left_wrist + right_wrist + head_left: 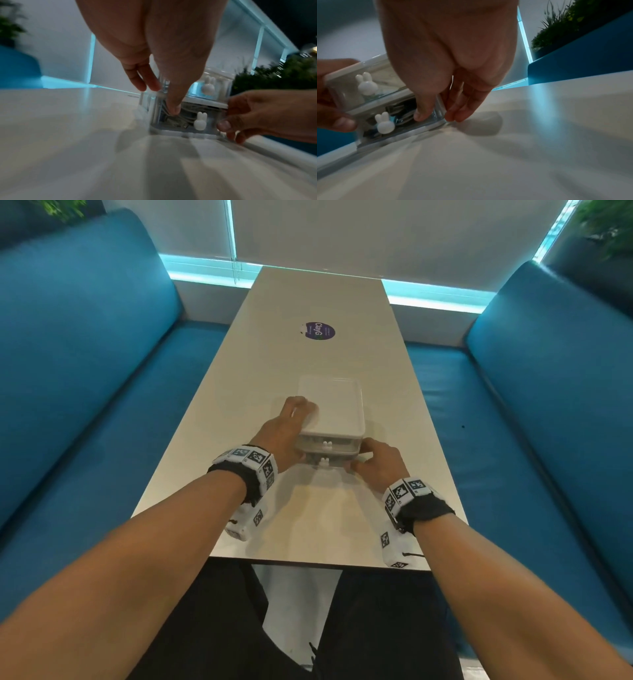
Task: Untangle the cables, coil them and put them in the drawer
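Gripping drawer box (330, 405) tight with left hand (284, 433) and right hand (380, 462), cables (187, 118) inside lower drawer (210, 121). Might squash a cable if pushed hard.

Grey cables (181, 120) lie bundled in clear lower drawer (406, 121) of 2-drawer unit (329, 412) w/ white bunny knobs (199, 121).
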